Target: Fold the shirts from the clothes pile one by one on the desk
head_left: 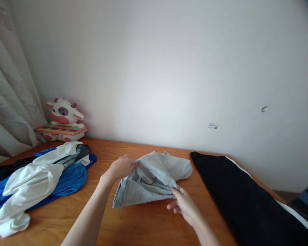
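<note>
A crumpled light grey garment [154,174] lies bunched in the middle of the wooden table, its near edge lifted slightly. What kind of garment it is, I cannot tell. My left hand [122,168] grips its upper left side, thumb pressed to the fabric. At the lower right edge, my right hand [182,203] pinches the cloth between thumb and forefinger, the other fingers curled below. Part of the garment's far end spreads toward the right.
On the left is a loose pile of white, blue and black clothes [43,181]. A cow-shaped toy keyboard [64,119] stands behind it. Black cloth with a white stripe [236,191] lies flat at right. The wooden table [133,229] meets a white wall [156,75]; a curtain [10,89] hangs at left.
</note>
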Demonstrator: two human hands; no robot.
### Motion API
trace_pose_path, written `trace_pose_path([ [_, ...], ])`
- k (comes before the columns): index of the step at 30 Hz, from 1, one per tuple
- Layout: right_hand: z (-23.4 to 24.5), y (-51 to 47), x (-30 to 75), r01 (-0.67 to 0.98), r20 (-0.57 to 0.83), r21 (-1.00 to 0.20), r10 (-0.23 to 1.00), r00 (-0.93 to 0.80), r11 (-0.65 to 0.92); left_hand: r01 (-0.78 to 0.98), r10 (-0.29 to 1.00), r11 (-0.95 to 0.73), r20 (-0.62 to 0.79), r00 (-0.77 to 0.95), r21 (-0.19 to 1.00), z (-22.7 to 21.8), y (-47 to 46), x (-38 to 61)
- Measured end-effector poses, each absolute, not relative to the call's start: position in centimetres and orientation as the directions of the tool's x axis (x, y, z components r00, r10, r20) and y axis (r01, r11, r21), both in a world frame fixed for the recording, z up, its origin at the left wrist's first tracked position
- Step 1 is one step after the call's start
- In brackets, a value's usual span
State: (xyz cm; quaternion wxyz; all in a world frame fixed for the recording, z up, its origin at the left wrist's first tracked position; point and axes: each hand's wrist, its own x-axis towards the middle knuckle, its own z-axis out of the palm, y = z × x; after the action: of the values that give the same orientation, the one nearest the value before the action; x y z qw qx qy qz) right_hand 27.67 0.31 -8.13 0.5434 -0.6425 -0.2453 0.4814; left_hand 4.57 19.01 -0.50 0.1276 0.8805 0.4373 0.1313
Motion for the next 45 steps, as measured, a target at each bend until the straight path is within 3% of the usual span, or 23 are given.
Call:
trace_pose_path([
  [3, -7.1, 1.4, 27.2, -0.378, -0.315, -0.915, 0.840, 0.442, -0.144, 0.731, 0.828, -0.542, 0.113, 0.550, 0.414, 0.9, 19.2, 3.4],
  [6, -5.8, 2.9, 26.9, -0.460, -0.249, -0.887, 0.868, 0.431, -0.026, 0.648, 0.883, -0.421, 0.122, 0.454, 0.635, 1.6, 19.6, 2.9],
  [9, -3.4, 4.7, 27.0, -0.471, -0.122, -0.873, 0.879, 0.460, 0.125, 0.364, 0.903, -0.304, 0.145, 0.405, 0.881, 1.9, 19.8, 3.1],
  [12, -0.1, 6.4, 27.4, -0.272, 0.100, -0.915, 0.822, 0.561, 0.297, 0.032, 0.905, -0.295, 0.269, 0.330, 0.955, 2.7, 19.3, 3.9],
  [14, 2.1, 7.2, 27.7, -0.028, 0.263, -0.937, 0.754, 0.602, 0.349, -0.083, 0.899, -0.350, 0.360, 0.250, 0.933, 3.5, 18.7, 4.6],
  [17, 4.2, 7.8, 28.0, 0.261, 0.423, -0.906, 0.669, 0.611, 0.335, -0.099, 0.884, -0.418, 0.430, 0.183, 0.903, 4.4, 18.0, 5.1],
  [20, 4.8, 7.8, 27.8, 0.449, 0.490, -0.861, 0.627, 0.606, 0.239, 0.155, 0.865, -0.487, 0.450, 0.221, 0.859, 4.2, 18.0, 4.8],
  [22, 4.6, 7.8, 27.1, 0.550, 0.519, -0.815, 0.649, 0.556, 0.181, 0.389, 0.845, -0.534, 0.478, 0.240, 0.751, 3.7, 18.0, 4.4],
  [24, 4.4, 7.8, 26.0, 0.640, 0.531, -0.754, 0.709, 0.464, 0.145, 0.506, 0.806, -0.591, 0.489, 0.334, 0.628, 3.4, 17.7, 4.1],
  [27, 4.3, 8.0, 23.8, 0.764, 0.491, -0.640, 0.808, 0.327, 0.079, 0.442, 0.691, -0.700, 0.375, 0.618, 0.561, 3.5, 16.4, 4.8],
  [31, 5.0, 8.1, 22.0, 0.854, 0.462, -0.519, 0.853, 0.242, 0.039, 0.352, 0.612, -0.735, 0.345, 0.712, 0.579, 4.4, 14.7, 7.1],
  [36, 5.9, 7.2, 24.4, 0.828, 0.384, -0.559, 0.869, 0.311, -0.050, 0.308, 0.541, -0.788, 0.360, 0.760, 0.534, 5.5, 14.8, 8.0],
  [41, 5.0, 6.9, 26.8, 0.820, 0.292, -0.571, 0.921, 0.256, -0.047, 0.627, 0.719, -0.693, 0.278, 0.637, 0.356, 4.6, 16.2, 7.2],
  [45, 4.5, 7.2, 26.0, 0.844, 0.466, -0.525, 0.867, 0.174, 0.113, 0.831, 0.849, -0.513, -0.013, 0.528, 0.214, 4.0, 15.9, 7.2],
])
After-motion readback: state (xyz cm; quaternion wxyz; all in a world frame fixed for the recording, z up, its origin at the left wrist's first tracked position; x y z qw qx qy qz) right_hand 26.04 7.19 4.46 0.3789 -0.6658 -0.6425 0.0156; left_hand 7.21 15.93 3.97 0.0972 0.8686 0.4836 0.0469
